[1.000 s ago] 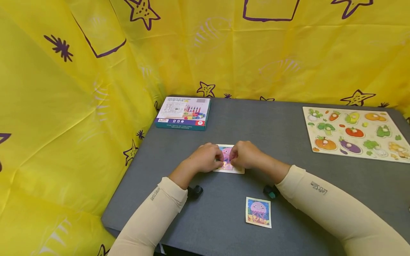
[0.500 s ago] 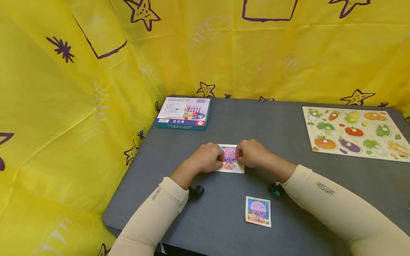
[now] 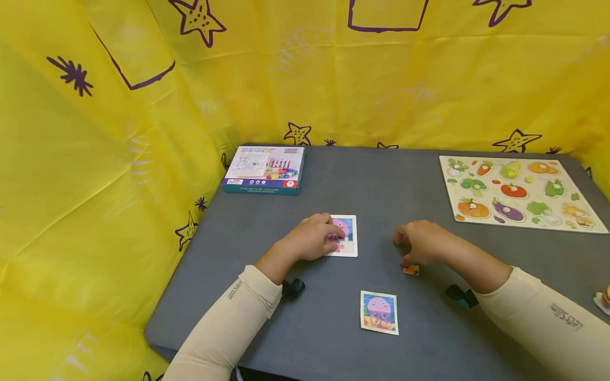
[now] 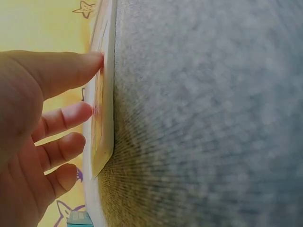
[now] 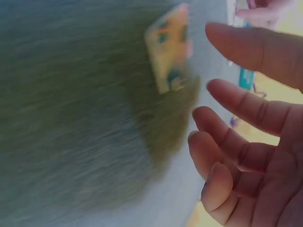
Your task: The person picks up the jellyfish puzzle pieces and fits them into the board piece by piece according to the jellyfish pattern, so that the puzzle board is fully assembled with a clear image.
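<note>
A small jellyfish jigsaw puzzle (image 3: 350,233) in a pale tray lies mid-table. My left hand (image 3: 310,238) rests on its left part, thumb and forefinger tips touching the surface; the left wrist view shows the tray edge (image 4: 110,94) beside these fingers. To the right, my right hand (image 3: 421,243) hovers over a small orange puzzle piece (image 3: 411,270), its fingers loosely bent. In the right wrist view a gap separates the fingertips from that blurred piece (image 5: 170,52). Nearer the front lies a jellyfish picture card (image 3: 379,313). My left hand hides part of the puzzle.
At the back left stands a boxed bead set (image 3: 264,170). A vegetable peg puzzle board (image 3: 519,196) lies at the back right. Something small (image 3: 604,300) shows at the right edge. Yellow patterned cloth (image 3: 305,79) hangs behind and left of the grey table (image 3: 371,185).
My right hand has left the puzzle and moved right, to the loose orange piece. My left hand has stayed on the puzzle. More of the puzzle's right side shows.
</note>
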{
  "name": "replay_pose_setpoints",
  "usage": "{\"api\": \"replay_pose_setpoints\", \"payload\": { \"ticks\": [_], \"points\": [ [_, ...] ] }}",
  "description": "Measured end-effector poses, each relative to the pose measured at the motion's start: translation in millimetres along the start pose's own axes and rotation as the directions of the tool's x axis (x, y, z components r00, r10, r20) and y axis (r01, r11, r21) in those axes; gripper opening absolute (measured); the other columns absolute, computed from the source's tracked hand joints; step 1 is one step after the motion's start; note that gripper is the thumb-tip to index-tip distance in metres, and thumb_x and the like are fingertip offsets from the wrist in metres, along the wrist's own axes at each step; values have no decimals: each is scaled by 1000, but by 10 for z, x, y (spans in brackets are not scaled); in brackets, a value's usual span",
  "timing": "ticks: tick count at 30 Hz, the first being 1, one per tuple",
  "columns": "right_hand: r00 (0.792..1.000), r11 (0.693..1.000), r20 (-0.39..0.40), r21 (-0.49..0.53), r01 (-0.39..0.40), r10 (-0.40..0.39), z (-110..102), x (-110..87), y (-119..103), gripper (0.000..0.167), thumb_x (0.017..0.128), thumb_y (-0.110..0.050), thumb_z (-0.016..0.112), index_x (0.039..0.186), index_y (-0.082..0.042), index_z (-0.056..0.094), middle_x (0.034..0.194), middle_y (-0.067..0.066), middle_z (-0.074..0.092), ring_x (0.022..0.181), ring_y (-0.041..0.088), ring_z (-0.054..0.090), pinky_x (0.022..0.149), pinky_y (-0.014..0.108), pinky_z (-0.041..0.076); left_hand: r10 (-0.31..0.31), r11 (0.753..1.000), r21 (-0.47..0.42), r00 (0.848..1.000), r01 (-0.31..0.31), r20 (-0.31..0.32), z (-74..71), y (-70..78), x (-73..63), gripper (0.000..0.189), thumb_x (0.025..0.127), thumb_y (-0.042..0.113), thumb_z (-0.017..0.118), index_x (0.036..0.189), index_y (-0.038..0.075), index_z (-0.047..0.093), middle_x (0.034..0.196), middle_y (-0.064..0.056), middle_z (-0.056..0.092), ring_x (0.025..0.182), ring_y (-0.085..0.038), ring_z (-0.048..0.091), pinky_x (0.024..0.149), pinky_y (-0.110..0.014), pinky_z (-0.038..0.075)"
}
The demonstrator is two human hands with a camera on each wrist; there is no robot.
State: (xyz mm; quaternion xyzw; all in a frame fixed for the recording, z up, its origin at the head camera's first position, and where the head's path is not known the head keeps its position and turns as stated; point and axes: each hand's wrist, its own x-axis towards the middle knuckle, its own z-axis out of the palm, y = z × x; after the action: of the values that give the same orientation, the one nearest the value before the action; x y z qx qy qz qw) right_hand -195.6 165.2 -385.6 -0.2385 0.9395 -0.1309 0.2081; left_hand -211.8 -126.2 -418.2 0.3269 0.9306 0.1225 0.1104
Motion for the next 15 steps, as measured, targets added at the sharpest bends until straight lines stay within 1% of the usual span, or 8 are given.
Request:
{"api": "replay_pose_setpoints", "payload": {
  "ticks": [4,7,11,13,15],
  "points": [
    [1000,1000,-22,29,0,1,107,-148,116,39,69,-28,92,91,-13,63,81,1,56,75,18,50,67,36,41,-27,999,-20,999,27,18,-17,-1,-2,32,95,30,72,127,27,72,115,-2,61,107,-21,55,96,-40,44],
    [999,999,-36,47,-8,10,161,-212,149,38,71,-29,91,88,-14,61,80,0,52,75,17,47,66,34,37,-45,998,-36,998,46,39,-20,-7,9,33,95,31,72,127,28,72,117,-2,60,109,-21,54,97,-40,43],
    [999,996,-36,80,-27,30,175,-235,152,36,74,-29,91,87,-13,62,80,1,52,75,19,47,67,34,36,-65,997,-45,996,67,59,-18,-10,29,33,95,33,72,128,30,71,117,-2,59,110,-20,53,97,-40,43],
    [998,993,-37,112,-38,42,171,-217,139,33,74,-26,91,86,-14,62,79,1,53,74,18,48,66,34,37,-70,996,-51,996,73,62,-20,-10,30,34,95,34,72,128,30,71,117,-2,59,110,-20,53,97,-39,43],
    [998,989,-59,144,-28,37,170,-177,118,27,76,-21,89,84,-14,64,77,-1,55,73,17,50,65,33,39,-71,996,-58,996,74,59,-19,-16,27,34,95,34,72,128,30,71,117,-1,59,110,-20,53,97,-39,43]
  ]
}}
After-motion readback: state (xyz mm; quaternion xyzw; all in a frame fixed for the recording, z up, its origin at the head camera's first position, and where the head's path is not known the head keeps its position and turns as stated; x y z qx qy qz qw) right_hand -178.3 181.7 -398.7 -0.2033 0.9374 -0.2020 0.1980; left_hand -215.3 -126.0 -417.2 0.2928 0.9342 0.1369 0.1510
